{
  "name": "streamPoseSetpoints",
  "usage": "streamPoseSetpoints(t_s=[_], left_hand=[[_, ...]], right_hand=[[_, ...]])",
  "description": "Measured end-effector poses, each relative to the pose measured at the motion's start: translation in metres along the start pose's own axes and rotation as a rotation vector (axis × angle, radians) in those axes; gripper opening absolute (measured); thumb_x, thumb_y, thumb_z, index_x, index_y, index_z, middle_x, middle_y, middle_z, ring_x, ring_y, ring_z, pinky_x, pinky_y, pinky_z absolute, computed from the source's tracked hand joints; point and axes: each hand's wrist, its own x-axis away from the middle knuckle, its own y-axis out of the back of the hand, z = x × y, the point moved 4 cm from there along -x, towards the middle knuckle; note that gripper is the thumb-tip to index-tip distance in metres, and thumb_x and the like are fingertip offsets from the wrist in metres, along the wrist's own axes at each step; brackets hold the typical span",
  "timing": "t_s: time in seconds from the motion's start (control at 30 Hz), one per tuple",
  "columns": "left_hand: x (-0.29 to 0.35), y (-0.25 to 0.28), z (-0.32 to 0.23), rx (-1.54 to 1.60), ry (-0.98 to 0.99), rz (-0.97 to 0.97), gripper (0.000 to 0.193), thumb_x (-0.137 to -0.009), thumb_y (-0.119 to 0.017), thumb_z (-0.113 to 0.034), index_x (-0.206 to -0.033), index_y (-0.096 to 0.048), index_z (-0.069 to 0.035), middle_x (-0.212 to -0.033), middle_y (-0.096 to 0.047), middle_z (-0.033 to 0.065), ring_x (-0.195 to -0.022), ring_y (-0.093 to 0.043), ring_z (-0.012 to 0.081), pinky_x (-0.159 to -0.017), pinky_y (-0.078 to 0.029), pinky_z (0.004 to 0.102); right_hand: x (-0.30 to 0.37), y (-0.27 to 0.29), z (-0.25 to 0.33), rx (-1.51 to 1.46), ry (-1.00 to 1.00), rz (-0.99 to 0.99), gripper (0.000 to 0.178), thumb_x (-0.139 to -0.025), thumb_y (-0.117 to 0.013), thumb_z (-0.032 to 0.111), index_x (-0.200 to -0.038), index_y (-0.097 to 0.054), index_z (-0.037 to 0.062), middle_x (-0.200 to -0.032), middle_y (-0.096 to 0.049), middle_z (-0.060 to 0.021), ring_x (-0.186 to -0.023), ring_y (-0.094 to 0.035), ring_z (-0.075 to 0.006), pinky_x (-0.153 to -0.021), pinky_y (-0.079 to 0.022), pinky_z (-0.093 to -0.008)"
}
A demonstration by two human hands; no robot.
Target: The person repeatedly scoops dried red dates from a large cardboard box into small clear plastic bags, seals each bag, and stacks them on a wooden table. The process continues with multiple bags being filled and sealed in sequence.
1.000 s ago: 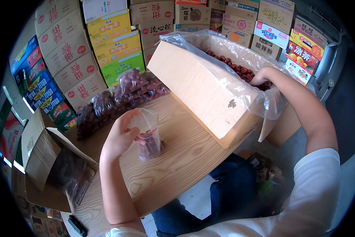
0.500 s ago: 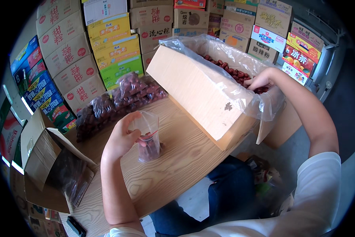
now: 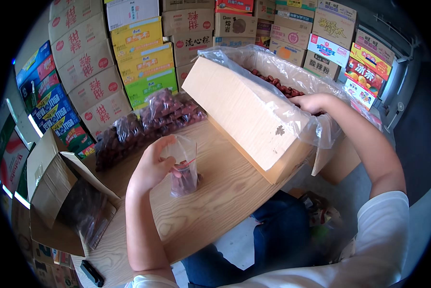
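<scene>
My left hand [image 3: 155, 163] pinches the upper edge of a clear zip bag [image 3: 187, 149], keeping it upright on the table with its mouth apart. Dark red dates [image 3: 184, 181] fill the lower part of that bag. Off to the right, my right hand [image 3: 316, 102] reaches down into a large carton [image 3: 239, 113] lined with clear plastic. Loose red dates [image 3: 283, 89] lie inside this carton, and my right fingertips are hidden among them and behind the liner.
Filled bags of dates [image 3: 165, 113] are piled at the table's back left. An open carton [image 3: 47, 201] with flat clear bags [image 3: 93, 216] stands at the left, near a small black object [image 3: 91, 273]. Stacked cartons [image 3: 146, 62] line the back of the wooden table [image 3: 220, 206].
My right hand has shifted slightly left and deeper into the dates, its fingers now less visible. The left hand still holds the bag in about the same place.
</scene>
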Motion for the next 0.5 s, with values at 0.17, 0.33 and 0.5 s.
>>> streamPoseSetpoints(t_s=[0.17, 0.33, 0.5], left_hand=[[0.001, 0.0, 0.0, 0.013, 0.01, 0.007, 0.058, -0.073, -0.042, 0.013, -0.131, -0.041, 0.009, -0.13, -0.05, 0.0173, -0.075, -0.065, 0.0188, -0.065, -0.057, 0.0289], [-0.001, -0.001, 0.002, 0.03, 0.006, 0.01, 0.058, -0.073, -0.042, 0.013, -0.131, -0.042, 0.009, -0.13, -0.049, 0.0175, -0.076, -0.065, 0.0194, -0.064, -0.057, 0.0294], [-0.001, 0.0, 0.001, 0.015, -0.001, 0.016, 0.058, -0.073, -0.041, 0.013, -0.131, -0.041, 0.01, -0.13, -0.049, 0.0184, -0.075, -0.065, 0.0196, -0.063, -0.057, 0.029]], right_hand=[[-0.01, 0.002, -0.006, 0.027, -0.084, 0.011, 0.081, -0.083, -0.066, 0.019, -0.15, -0.022, 0.0202, -0.149, -0.036, -0.0144, -0.136, -0.036, -0.0257, -0.107, -0.034, -0.0345], [-0.009, 0.0, -0.02, 0.119, -0.052, 0.058, 0.084, -0.084, -0.064, 0.019, -0.152, -0.015, 0.0231, -0.154, -0.023, -0.0142, -0.141, -0.027, -0.0263, -0.109, -0.03, -0.0353], [-0.003, 0.0, -0.002, 0.052, -0.02, 0.031, 0.081, -0.084, -0.064, 0.021, -0.151, -0.019, 0.0213, -0.152, -0.03, -0.0137, -0.138, -0.032, -0.0271, -0.109, -0.031, -0.0362]])
